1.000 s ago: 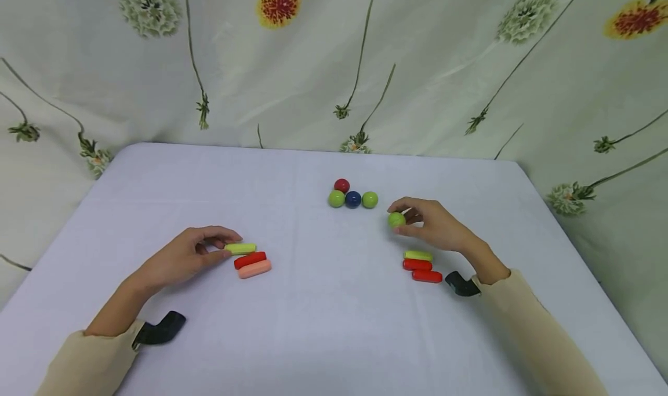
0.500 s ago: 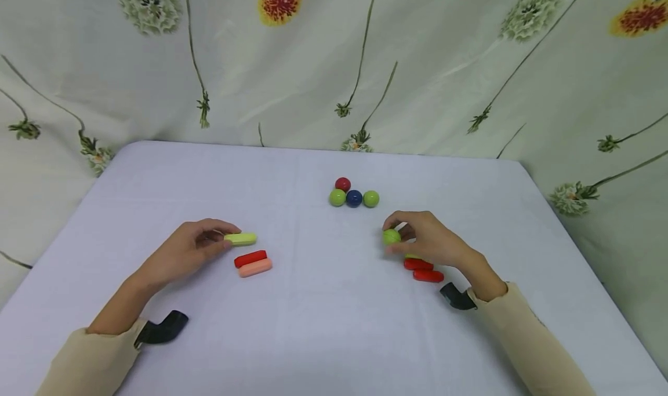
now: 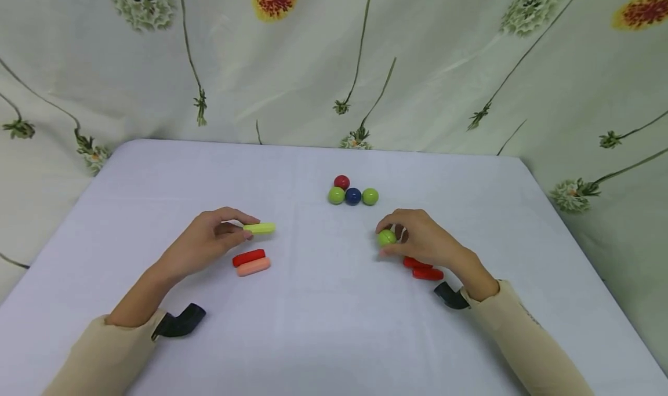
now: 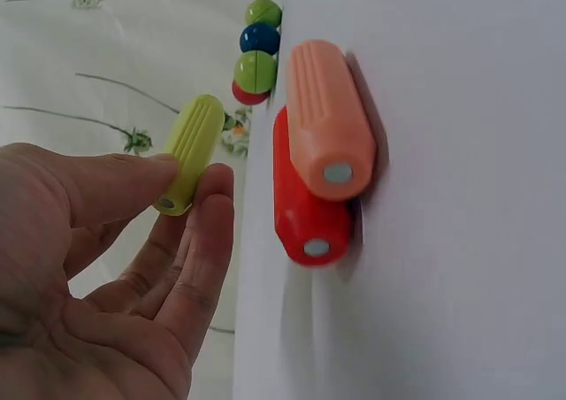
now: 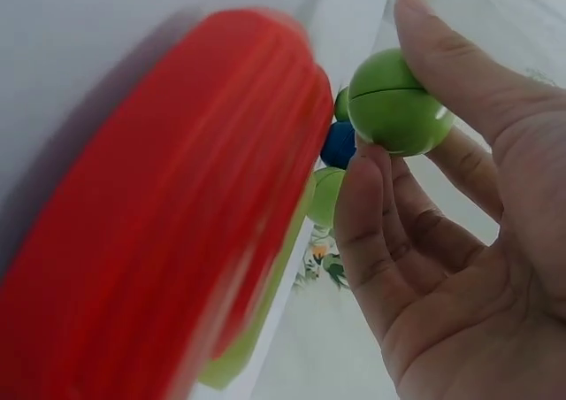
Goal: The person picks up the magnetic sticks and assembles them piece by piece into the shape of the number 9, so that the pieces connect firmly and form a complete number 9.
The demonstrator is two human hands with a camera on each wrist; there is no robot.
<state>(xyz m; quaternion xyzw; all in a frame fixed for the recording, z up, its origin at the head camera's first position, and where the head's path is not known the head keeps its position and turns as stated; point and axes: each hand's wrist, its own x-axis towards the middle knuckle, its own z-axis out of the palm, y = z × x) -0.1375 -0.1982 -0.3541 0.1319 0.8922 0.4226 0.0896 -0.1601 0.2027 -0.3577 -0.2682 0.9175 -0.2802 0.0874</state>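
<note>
Rod point(image 3: 262, 228), yellow, is held above the table point(image 3: 334, 326) with its long axis running left to right, almost level, and its free end pointing right, away from the left hand point(image 3: 215, 236). In the left wrist view it slants, one end high and the grey-dotted end low. Near it on the table, a red rod point(image 3: 248, 257) and a pink rod point(image 3: 253, 266) lie side by side, their right ends angled slightly away from the person.

The rods are rounded and smooth, with lengthwise grooves and pale discs set in the ends. The green ball point(image 3: 387, 238) is a glossy sphere with a thin seam.

The left hand pinches the yellow rod near its left end between thumb and fingers, the lower fingers loosely bent. The right hand point(image 3: 421, 239) pinches the green ball between thumb and fingertips, the other fingers curved.

By that hand lie two red rods point(image 3: 428, 274), with a lime rod point(image 5: 232, 371) just beyond, seen in the right wrist view. Farther back, a blue ball point(image 3: 353, 196) sits between two other green balls point(image 3: 370, 196), with a red ball point(image 3: 341, 182) behind. Flower-printed cloth point(image 3: 292, 83) hangs beyond the table.
</note>
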